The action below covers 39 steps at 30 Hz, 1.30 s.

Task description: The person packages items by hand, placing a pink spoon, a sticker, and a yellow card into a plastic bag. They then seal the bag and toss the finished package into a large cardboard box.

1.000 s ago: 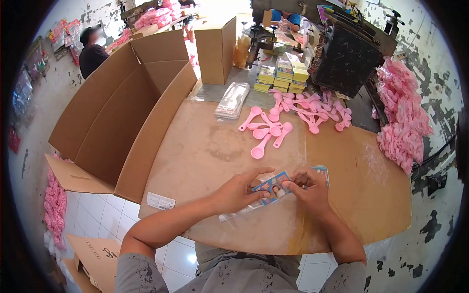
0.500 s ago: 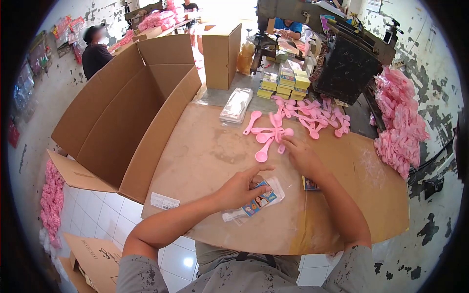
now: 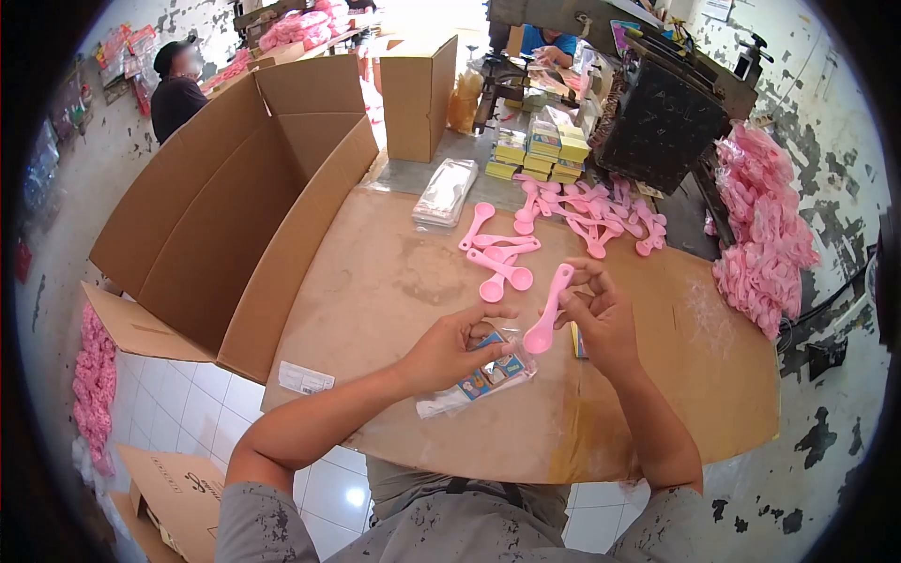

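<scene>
A pink measuring spoon [image 3: 549, 314] hangs bowl-down from the fingers of my right hand [image 3: 605, 319], just right of the bag's upper edge. My left hand [image 3: 446, 352] pinches a clear plastic bag [image 3: 439, 403] lying on the cardboard-covered table. Inside the bag, a blue printed card [image 3: 477, 383] shows through, partly covered by my fingers. Ahead of both hands, several loose pink spoons [image 3: 507, 272] lie crossed over one another. Under my right wrist, the edge of another printed card [image 3: 578, 342] peeks out.
A large open carton [image 3: 310, 225] stands left of the table. A stack of clear bags [image 3: 445, 192], piles of cards [image 3: 540, 150] and a heap of pink spoons [image 3: 610, 211] lie toward the back. Bagged pink goods [image 3: 765, 235] are at right. Other people sit farther off.
My right hand has picked a spoon from the loose group and brought it back toward the bag. The left hand has shifted slightly at the bag's upper end.
</scene>
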Each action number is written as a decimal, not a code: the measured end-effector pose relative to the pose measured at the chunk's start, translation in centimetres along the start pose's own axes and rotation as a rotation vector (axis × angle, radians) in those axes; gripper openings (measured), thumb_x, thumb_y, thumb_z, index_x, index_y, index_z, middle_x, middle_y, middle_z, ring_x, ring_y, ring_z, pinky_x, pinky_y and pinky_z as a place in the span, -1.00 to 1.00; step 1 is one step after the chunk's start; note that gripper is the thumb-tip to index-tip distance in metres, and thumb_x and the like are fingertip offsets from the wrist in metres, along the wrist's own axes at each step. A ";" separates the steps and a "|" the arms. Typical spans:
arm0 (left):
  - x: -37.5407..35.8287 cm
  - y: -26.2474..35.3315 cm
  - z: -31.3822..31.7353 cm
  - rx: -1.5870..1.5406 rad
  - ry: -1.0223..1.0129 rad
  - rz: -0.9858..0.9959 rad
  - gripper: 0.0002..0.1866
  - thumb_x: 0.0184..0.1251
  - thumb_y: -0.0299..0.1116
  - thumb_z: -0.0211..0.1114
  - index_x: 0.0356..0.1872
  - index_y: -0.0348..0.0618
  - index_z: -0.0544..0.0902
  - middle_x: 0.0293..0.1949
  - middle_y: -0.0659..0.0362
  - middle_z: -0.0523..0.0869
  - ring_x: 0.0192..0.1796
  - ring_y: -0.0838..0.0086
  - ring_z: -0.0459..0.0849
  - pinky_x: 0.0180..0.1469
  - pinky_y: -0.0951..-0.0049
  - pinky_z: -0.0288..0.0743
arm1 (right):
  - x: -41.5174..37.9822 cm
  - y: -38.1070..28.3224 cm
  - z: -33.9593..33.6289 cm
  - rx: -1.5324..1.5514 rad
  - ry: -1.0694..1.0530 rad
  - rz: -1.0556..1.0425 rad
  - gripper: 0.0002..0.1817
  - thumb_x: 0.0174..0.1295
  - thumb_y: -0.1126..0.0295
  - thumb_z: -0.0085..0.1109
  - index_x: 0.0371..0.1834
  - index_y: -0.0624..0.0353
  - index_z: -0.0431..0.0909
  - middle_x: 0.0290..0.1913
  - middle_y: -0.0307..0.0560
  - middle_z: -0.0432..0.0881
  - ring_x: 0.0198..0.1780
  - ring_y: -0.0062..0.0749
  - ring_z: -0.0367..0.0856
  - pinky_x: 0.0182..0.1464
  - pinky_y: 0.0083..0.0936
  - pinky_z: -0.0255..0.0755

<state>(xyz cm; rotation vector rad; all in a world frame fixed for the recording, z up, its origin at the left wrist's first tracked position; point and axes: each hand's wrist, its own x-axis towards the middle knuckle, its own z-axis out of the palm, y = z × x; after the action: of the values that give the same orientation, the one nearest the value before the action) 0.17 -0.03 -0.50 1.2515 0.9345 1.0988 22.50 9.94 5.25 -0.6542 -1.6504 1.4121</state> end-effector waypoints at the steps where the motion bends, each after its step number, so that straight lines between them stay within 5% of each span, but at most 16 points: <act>1: -0.2 0.5 0.3 0.013 -0.009 0.002 -0.48 0.60 -0.52 0.30 0.50 -0.27 0.41 -0.02 0.13 0.82 0.02 0.63 0.75 0.04 0.54 0.64 | -0.3 -0.6 0.4 0.065 0.049 -0.010 -0.58 0.51 0.58 0.18 0.38 0.41 0.40 0.06 -0.07 0.58 -0.05 -0.36 0.81 -0.11 -0.45 0.76; 11: -0.1 0.3 0.4 -0.087 -0.077 -0.077 -0.60 0.64 -0.49 0.26 0.41 -0.31 0.57 0.04 0.18 0.83 0.06 0.65 0.74 0.06 0.56 0.63 | -1.6 1.0 1.9 0.013 0.039 -0.081 -0.54 0.46 0.70 0.16 0.40 0.30 0.37 0.07 -0.09 0.48 -0.04 -0.37 0.81 -0.03 -0.50 0.79; 25: -0.3 1.1 0.5 0.021 -0.065 -0.057 -0.48 0.61 -0.52 0.29 0.51 -0.33 0.43 0.13 0.07 0.80 0.18 0.55 0.74 0.15 0.49 0.66 | -1.4 1.8 1.1 -0.014 0.123 -0.088 -0.53 0.46 0.65 0.21 0.40 0.31 0.39 0.05 -0.11 0.50 -0.17 -0.52 0.75 -0.17 -0.58 0.68; 39: -0.2 0.4 0.3 -0.058 -0.069 -0.023 -0.54 0.63 -0.47 0.27 0.46 -0.32 0.50 0.16 0.08 0.78 0.16 0.54 0.75 0.14 0.52 0.66 | -1.9 1.9 1.0 0.016 0.044 -0.054 -0.55 0.46 0.67 0.20 0.37 0.30 0.40 0.03 -0.13 0.45 -0.09 -0.45 0.77 -0.07 -0.53 0.74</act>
<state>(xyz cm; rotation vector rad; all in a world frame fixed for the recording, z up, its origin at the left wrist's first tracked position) 0.40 -0.26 -0.02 1.2210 0.8573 1.0505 22.31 8.26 2.90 -0.6234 -1.6092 1.3620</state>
